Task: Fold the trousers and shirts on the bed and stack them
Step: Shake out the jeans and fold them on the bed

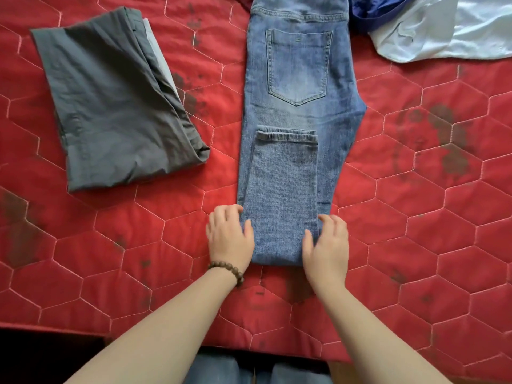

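The jeans (296, 112) lie lengthwise down the middle of the bed (415, 217), waistband at the far edge of the view, back pocket (298, 65) up. The legs are folded back on themselves, so the hem (286, 135) lies just below the pocket and the fold sits at the near end, closest to the person.

Both hands flank that near fold. The left hand (230, 236) rests at the jeans' left edge, fingers loosely curved, fingertips touching the denim and thumb lying on top of it; whether it pinches the cloth cannot be told. The right hand (327, 242) rests at the right edge, fingers relaxed and spread, thumb on the denim, holding nothing that shows. A bead bracelet (228, 271) is on the left wrist.

Well to the left of the jeans lie folded grey trousers (110, 106), a paler cloth showing at their right edge. At the far right lie a pale blue shirt (448, 29) and, touching it, a dark blue garment (371, 15).
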A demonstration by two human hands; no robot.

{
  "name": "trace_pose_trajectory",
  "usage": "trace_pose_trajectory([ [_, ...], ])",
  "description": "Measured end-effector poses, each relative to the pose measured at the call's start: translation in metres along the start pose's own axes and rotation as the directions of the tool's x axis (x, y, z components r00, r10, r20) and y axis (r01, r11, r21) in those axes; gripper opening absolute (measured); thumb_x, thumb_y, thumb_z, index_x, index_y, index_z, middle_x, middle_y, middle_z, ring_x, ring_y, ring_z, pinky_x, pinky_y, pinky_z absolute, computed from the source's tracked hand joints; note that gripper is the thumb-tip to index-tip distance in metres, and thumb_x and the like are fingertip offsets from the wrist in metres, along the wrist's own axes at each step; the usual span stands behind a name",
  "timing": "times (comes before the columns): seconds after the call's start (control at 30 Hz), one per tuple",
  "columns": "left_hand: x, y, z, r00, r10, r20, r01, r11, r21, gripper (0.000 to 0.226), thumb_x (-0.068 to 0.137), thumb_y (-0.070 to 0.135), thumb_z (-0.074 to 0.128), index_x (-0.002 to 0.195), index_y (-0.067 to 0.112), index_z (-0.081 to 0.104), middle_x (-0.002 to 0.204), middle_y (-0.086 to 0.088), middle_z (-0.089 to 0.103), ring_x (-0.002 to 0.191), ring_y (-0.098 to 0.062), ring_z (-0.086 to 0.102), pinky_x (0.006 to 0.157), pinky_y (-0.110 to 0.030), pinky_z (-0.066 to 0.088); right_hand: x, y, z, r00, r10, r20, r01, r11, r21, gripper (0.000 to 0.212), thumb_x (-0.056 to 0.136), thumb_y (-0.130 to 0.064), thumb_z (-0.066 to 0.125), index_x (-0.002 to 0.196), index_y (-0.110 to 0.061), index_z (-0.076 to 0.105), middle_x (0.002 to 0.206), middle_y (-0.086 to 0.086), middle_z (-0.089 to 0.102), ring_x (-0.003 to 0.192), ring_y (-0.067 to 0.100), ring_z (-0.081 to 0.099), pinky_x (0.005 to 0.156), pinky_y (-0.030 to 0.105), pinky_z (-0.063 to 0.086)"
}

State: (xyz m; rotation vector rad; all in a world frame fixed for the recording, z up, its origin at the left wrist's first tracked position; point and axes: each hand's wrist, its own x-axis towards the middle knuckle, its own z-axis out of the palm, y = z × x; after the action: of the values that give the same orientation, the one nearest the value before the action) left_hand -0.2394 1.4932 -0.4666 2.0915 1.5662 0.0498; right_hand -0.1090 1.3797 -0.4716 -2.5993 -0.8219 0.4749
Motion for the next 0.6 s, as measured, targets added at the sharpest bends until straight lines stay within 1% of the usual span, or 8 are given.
trace_pose_trajectory([
  [0.07,-0.003,0.008,0.011,0.964,0.263,-0.033,-0.261,0.964,0.052,0.031,0.081,0.016,0.052,0.11,0.009,0.063,0.118,-0.013,0.059,0.112,-0.032,0.054,0.095,-0.044,0.044,0.0,-0.008,0.014,0.96,-0.278,0.008,0.278,0.954,-0.114,0.045,0.079,-0.006,0.068,0.121,0.004,0.058,0.128,0.023,0.055,0.121,0.038,0.051,0.106,0.049,0.038],
  [0.13,-0.006,0.012,0.028,0.892,0.446,0.074,-0.45,0.891,0.057,0.045,0.082,0.014,0.041,0.119,0.002,0.062,0.13,-0.018,0.057,0.123,-0.033,0.052,0.102,-0.049,0.043,-0.001,-0.009,0.03,0.887,-0.441,0.139,0.459,0.875,-0.151,0.05,0.081,-0.008,0.066,0.129,0.004,0.054,0.137,0.021,0.051,0.131,0.035,0.045,0.112,0.051,0.031],
  [0.2,-0.008,0.007,0.045,0.834,0.512,0.205,-0.544,0.824,0.157,0.051,0.084,0.014,0.035,0.128,-0.002,0.056,0.139,-0.016,0.05,0.13,-0.03,0.047,0.105,-0.048,0.041,-0.001,-0.001,0.045,0.829,-0.495,0.262,0.549,0.809,-0.209,0.053,0.09,-0.018,0.052,0.138,0.001,0.045,0.148,0.016,0.04,0.138,0.03,0.036,0.115,0.049,0.026],
  [0.27,-0.008,-0.004,0.059,0.816,0.503,0.284,-0.571,0.777,0.264,0.054,0.087,0.018,0.032,0.136,0.0,0.048,0.146,-0.014,0.041,0.136,-0.027,0.039,0.111,-0.043,0.035,0.001,0.011,0.055,0.816,-0.482,0.318,0.568,0.771,-0.288,0.056,0.094,-0.026,0.036,0.145,-0.002,0.035,0.154,0.012,0.028,0.144,0.026,0.026,0.116,0.048,0.021],
  [0.4,-0.006,-0.011,0.067,0.861,0.424,0.279,-0.498,0.814,0.3,0.061,0.089,0.031,0.035,0.145,0.009,0.033,0.154,-0.009,0.027,0.143,-0.024,0.023,0.114,-0.047,0.018,0.001,0.017,0.063,0.879,-0.387,0.28,0.468,0.814,-0.344,0.062,0.093,-0.037,0.032,0.149,-0.011,0.026,0.157,0.008,0.019,0.146,0.021,0.018,0.117,0.05,0.01],
  [0.47,-0.005,-0.008,0.063,0.905,0.35,0.243,-0.411,0.868,0.28,0.062,0.09,0.036,0.034,0.147,0.012,0.03,0.156,-0.006,0.024,0.145,-0.022,0.016,0.115,-0.05,0.017,0.003,0.013,0.058,0.941,-0.264,0.212,0.325,0.878,-0.35,0.064,0.092,-0.041,0.03,0.149,-0.012,0.025,0.157,0.006,0.018,0.145,0.019,0.018,0.117,0.052,0.009],
  [0.53,0.003,-0.003,0.055,0.947,0.257,0.192,-0.3,0.921,0.248,0.062,0.092,0.037,0.03,0.148,0.011,0.027,0.157,-0.003,0.017,0.145,-0.023,0.009,0.118,-0.05,0.012,0.015,0.009,0.048,0.992,-0.062,0.106,0.092,0.947,-0.309,0.064,0.093,-0.04,0.025,0.149,-0.009,0.025,0.157,0.006,0.015,0.146,0.021,0.014,0.117,0.056,0.01],
  [0.6,0.019,0.004,0.047,0.961,0.242,0.133,-0.266,0.939,0.217,0.061,0.093,0.035,0.028,0.148,0.009,0.027,0.157,-0.003,0.015,0.146,-0.024,0.005,0.118,-0.048,0.004,0.038,0.004,0.038,1.0,-0.012,0.0,0.012,0.97,-0.242,0.063,0.094,-0.035,0.026,0.148,-0.003,0.027,0.158,0.01,0.016,0.147,0.025,0.013,0.116,0.058,0.01],
])
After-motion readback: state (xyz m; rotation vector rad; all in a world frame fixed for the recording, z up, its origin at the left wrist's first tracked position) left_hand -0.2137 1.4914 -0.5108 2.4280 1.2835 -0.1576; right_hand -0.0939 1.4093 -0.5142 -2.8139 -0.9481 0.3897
